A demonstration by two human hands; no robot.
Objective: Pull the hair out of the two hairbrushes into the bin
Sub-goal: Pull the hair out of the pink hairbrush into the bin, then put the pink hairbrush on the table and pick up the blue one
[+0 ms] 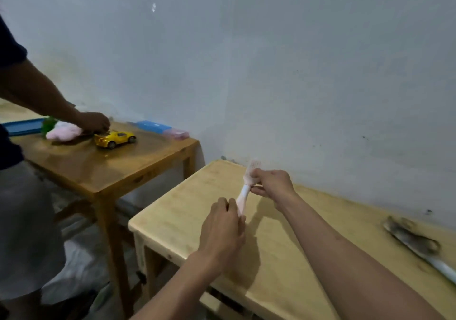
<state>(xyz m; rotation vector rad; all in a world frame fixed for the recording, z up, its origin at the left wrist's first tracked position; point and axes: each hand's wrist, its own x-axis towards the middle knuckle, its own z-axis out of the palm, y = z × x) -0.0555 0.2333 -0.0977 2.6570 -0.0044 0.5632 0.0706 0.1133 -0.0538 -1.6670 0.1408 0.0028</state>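
Note:
A pale pink hairbrush is held upright above the light wooden table. My left hand grips its handle from below. My right hand is at the brush head, with fingers and thumb pinching at the bristles. A second hairbrush, its head matted with dark hair and its handle white, lies on the table at the right. No bin is in view.
A darker wooden table stands to the left, with a gap between the two tables. On it are a yellow toy car, a pink cloth, a blue tray and blue and pink boxes. Another person's hand reaches over it.

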